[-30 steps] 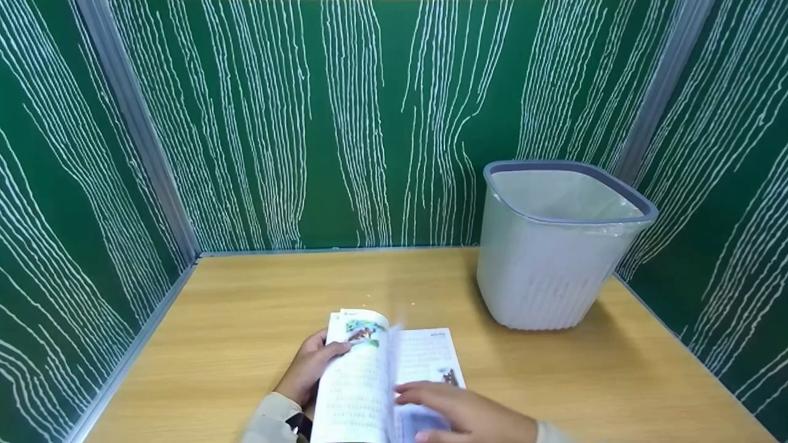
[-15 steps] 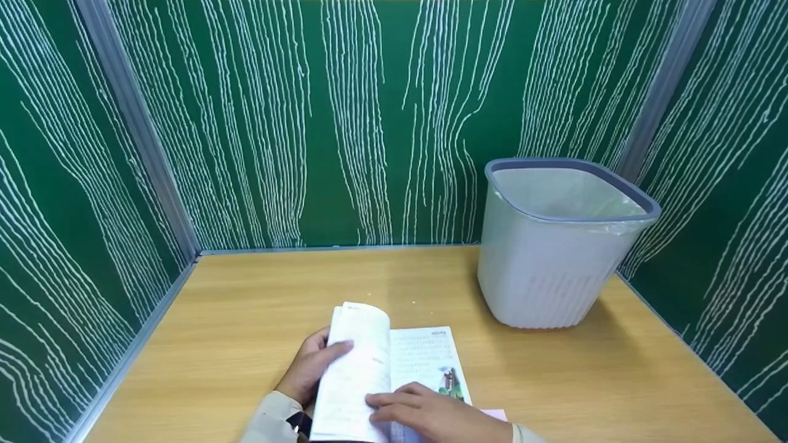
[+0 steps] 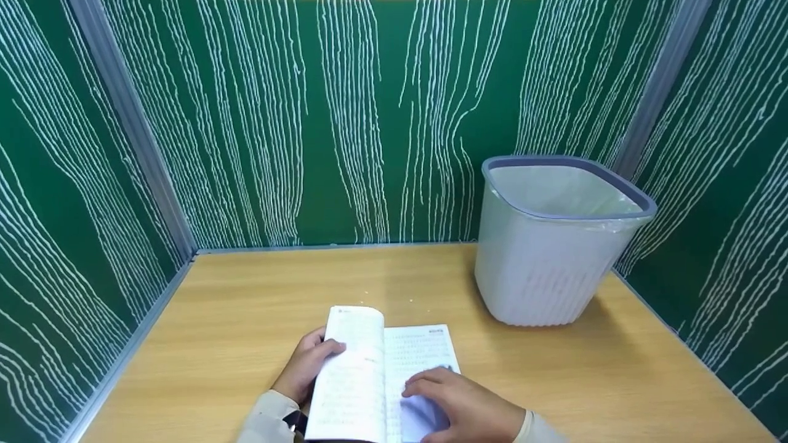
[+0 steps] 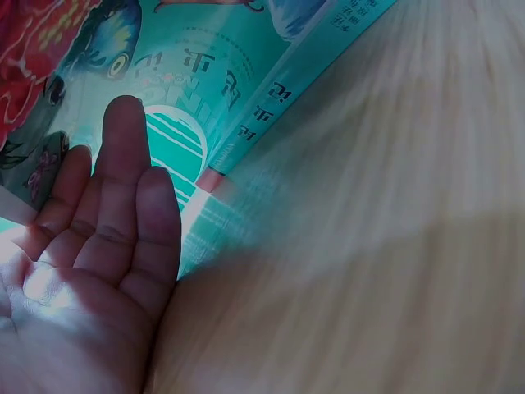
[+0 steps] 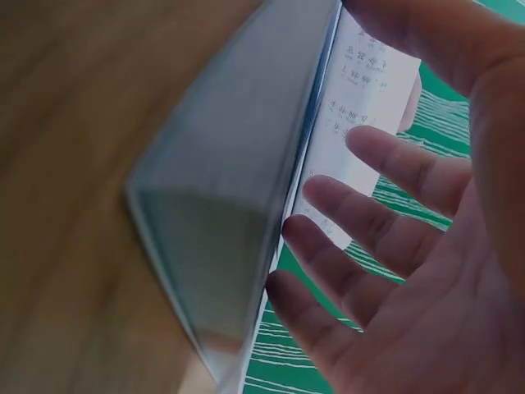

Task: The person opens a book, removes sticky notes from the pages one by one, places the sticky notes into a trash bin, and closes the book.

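Note:
An open book point(image 3: 354, 381) is propped near the front of the table, its left pages raised and curving, its right page point(image 3: 418, 347) lower. The left hand point(image 3: 305, 366) holds the left side, with the thumb on the printed page and the other fingers behind. From the left wrist, the fingers point(image 4: 123, 197) lie against a teal cover point(image 4: 184, 41) with coloured pictures. Over the right page is the right hand point(image 3: 471, 403), fingers loosely bent and spread. In the right wrist view its fingertips point(image 5: 299, 230) are by the page edges; contact is hard to tell.
A pale waste bin point(image 3: 548, 264) with a grey rim and a clear liner stands at the table's back right. Green panels point(image 3: 394, 123) with white wavy lines enclose the wooden table point(image 3: 265, 289). A few small white specks lie beyond the book.
A leaf has gone over to the left, and a text page now covers the illustrated left page. The right hand reached leftward across the book, then drew back right. The left hand keeps its hold.

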Motion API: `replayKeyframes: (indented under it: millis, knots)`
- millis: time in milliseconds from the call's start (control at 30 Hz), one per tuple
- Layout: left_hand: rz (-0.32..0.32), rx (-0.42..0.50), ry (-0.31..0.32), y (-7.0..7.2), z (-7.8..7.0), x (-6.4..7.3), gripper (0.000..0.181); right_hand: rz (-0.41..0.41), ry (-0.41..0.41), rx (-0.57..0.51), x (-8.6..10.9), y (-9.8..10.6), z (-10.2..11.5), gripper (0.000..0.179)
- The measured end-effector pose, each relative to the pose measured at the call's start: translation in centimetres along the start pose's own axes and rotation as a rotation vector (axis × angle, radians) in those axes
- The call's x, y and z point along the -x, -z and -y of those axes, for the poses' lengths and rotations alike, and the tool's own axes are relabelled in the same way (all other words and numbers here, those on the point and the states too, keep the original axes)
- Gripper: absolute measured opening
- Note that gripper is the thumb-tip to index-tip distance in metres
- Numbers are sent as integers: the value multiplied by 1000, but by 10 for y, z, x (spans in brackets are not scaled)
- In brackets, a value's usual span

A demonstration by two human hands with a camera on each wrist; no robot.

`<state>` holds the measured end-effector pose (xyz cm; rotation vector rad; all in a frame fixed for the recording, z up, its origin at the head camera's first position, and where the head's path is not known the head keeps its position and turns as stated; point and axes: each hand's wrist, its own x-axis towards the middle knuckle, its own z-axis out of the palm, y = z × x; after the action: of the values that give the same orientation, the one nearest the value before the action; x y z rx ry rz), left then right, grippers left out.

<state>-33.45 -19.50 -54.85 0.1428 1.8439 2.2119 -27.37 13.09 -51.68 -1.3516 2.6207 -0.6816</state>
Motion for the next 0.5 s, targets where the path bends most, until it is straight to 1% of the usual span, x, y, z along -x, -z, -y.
replayKeyframes:
  millis: [133, 233, 300, 333, 400, 500]
  knots:
    - [-2, -3, -7, 0, 0, 0, 58, -36, 31, 27, -1, -1, -1, 48]
    - [-4, -5, -10, 0, 0, 0, 54, -83, 53, 21, -1, -1, -1, 25]
    - [-4, -2, -9, 1, 0, -1, 52, -116, 63, -3, -2, 0, -1, 9]
    - [-4, -2, -11, 1, 0, -1, 51, -127, 59, -25, -3, 0, -1, 6]
    - [-7, 0, -8, 1, 0, -1, 52, -137, 31, -87, -3, 1, -1, 14]
    - [-8, 2, -6, 0, 0, -2, 54, -141, -35, -229, -4, 1, -3, 22]
